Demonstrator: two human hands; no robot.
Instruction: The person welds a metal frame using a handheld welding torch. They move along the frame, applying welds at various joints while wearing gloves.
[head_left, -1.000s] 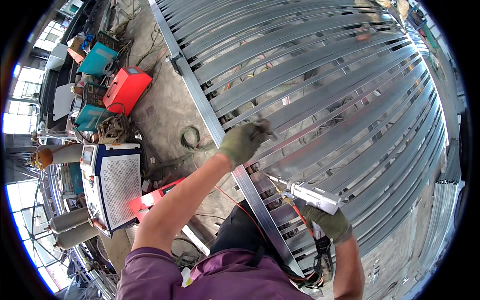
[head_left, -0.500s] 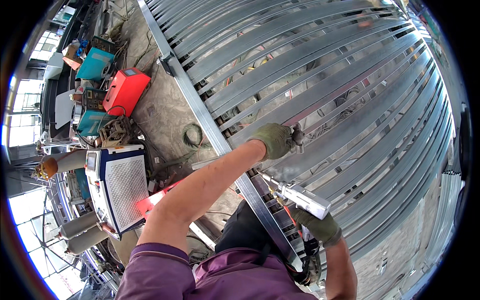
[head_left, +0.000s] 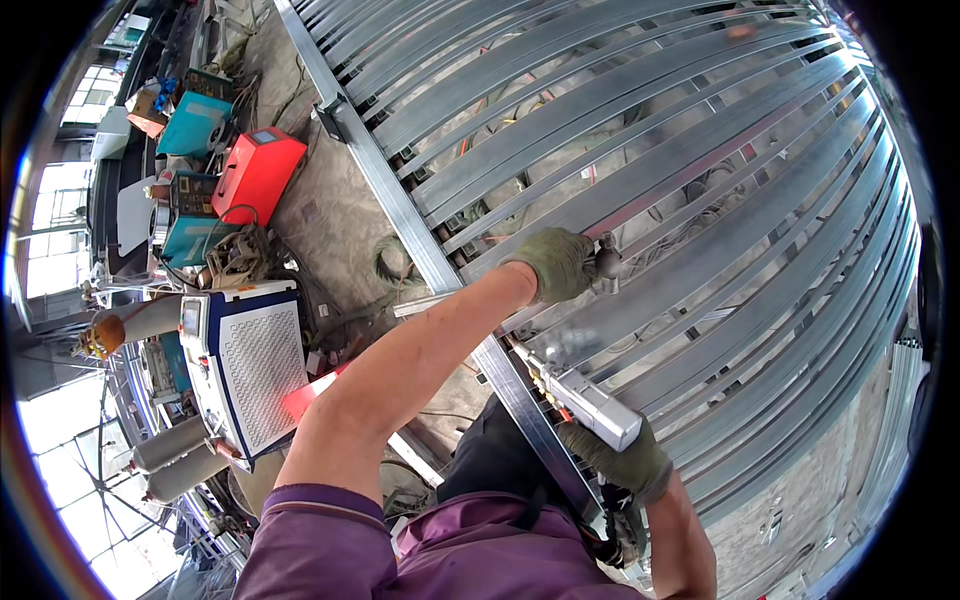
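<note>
My right hand (head_left: 630,462), in a green glove, grips a silver-white welding gun (head_left: 592,405) from below. The gun's thin nozzle points up and left to the long edge bar (head_left: 535,415) of a slatted metal frame, near where a slat meets it. Faint smoke hangs beside the nozzle. My left hand (head_left: 556,266), gloved too, is closed round a small grey metal fitting (head_left: 606,262) above the slats (head_left: 600,125); its exact kind is hard to make out. Cables run down from the gun beside my right wrist.
To the left stands a white and blue machine (head_left: 250,365) with a perforated panel. Beyond it are a red box-shaped machine (head_left: 258,178) and teal machines (head_left: 195,125). A coiled hose (head_left: 392,260) lies on the concrete floor, and gas cylinders (head_left: 180,460) lie at lower left.
The welding gun has shifted a little left and down, its nozzle closer to the edge bar. My left hand has moved slightly up and right with the fitting, which is turned differently.
</note>
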